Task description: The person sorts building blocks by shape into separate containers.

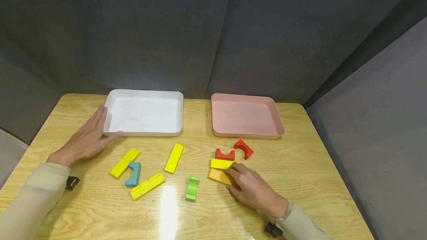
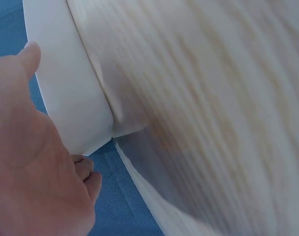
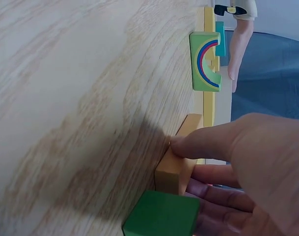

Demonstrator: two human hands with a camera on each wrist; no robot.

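Note:
My left hand (image 1: 87,139) rests at the left end of the white tray (image 1: 145,114), fingers along its side and thumb at the front wall. In the left wrist view the thumb lies against the tray's white wall (image 2: 70,78). My right hand (image 1: 253,190) pinches an orange rectangular block (image 1: 218,176) between thumb and fingers, low over the wood. Just behind that block lies a yellow block (image 1: 220,163), partly covered by the fingers. A dark green block (image 3: 164,214) sits beside the orange one in the right wrist view; the hand mostly hides it from the head view.
Two red arch blocks (image 1: 225,155) lie before the pink tray (image 1: 247,116). A light green arch block (image 1: 192,188) stands mid-table. Leftward are a yellow plank (image 1: 174,158), more yellow pieces (image 1: 147,186) and a blue arch block (image 1: 135,174). Dark partitions (image 1: 160,36) enclose the table.

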